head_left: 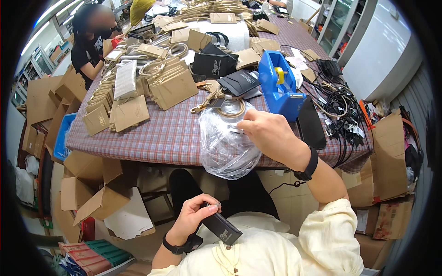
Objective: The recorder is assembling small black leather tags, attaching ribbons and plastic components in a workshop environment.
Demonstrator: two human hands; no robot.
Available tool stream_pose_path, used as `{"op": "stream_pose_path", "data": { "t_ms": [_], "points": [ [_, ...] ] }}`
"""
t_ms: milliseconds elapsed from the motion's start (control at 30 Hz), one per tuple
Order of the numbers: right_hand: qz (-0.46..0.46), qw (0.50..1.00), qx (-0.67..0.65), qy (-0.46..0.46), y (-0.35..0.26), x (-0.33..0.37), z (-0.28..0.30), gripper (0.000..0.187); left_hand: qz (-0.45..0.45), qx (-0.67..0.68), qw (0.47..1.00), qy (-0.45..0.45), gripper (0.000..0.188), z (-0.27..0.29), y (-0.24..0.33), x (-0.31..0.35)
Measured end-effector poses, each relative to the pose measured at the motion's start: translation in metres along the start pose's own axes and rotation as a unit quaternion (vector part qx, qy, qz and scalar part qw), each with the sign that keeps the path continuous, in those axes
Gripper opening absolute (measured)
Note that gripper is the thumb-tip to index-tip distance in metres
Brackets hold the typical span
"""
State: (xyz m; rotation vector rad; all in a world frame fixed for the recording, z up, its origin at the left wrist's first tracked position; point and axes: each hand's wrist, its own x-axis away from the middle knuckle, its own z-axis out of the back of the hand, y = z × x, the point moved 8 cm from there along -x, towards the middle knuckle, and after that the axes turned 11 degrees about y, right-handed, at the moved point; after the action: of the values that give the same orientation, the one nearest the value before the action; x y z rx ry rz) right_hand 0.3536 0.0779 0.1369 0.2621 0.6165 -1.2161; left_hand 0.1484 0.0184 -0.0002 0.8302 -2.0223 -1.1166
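Big stuff first: the plaid-covered table is crammed, and the front edge is where I'd expect trouble. One careless elbow to the right could drag that black cable heap, since loose loops snag easily.

Next down, the blue tape dispenser stands just beyond the right forearm. Swing that arm wide and it could get knocked, or the cutter could nick some skin.

Then the clear plastic bag, bulging over the table edge (makes me twitchy just looking at it). With part of it overhanging, a hard tug might bring the whole thing down. The right hand is at its upper right, fingers bunched close together, but I can't tell if they're pinching plastic or something small.

Left hand has the slim black pouch by its upper end, low in front of the shirt. Grip's only at one end, so it could slip.

Smallest worry: the tan coil right by the bag could get pulled along.
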Motion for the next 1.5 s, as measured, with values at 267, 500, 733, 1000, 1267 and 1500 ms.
{"op": "stream_pose_path", "data": {
  "t_ms": [267, 500, 733, 1000, 1267, 1500],
  "points": [
    [0.024, 0.997, 0.056, -0.051, 0.008, -0.021, -0.025, 0.003, 0.032, 0.016, 0.998, 0.046, 0.008, 0.015, -0.002, -0.006],
    [-0.187, 0.958, -0.214, -0.042, 0.035, -0.024, -0.007, 0.022, 0.038, 0.109, 0.99, 0.08, 0.012, 0.053, 0.004, -0.011],
    [-0.231, 0.946, -0.193, -0.121, 0.043, -0.026, -0.014, 0.028, -0.028, 0.043, 0.998, 0.041, 0.009, 0.03, 0.016, -0.014],
    [-0.296, 0.886, -0.299, -0.194, 0.047, -0.008, -0.021, 0.021, 0.04, 0.019, 0.999, 0.017, 0.011, 0.018, 0.002, -0.011],
    [-0.074, 0.994, -0.074, -0.026, 0.022, -0.014, 0.004, 0.034, 0.024, 0.072, 0.997, -0.001, 0.007, 0.023, 0.01, -0.022],
    [-0.315, 0.9, -0.265, -0.142, 0.038, -0.006, 0.0, 0.014, -0.112, -0.129, 0.984, -0.051, 0.009, -0.007, 0.01, -0.007]
  ]
}}
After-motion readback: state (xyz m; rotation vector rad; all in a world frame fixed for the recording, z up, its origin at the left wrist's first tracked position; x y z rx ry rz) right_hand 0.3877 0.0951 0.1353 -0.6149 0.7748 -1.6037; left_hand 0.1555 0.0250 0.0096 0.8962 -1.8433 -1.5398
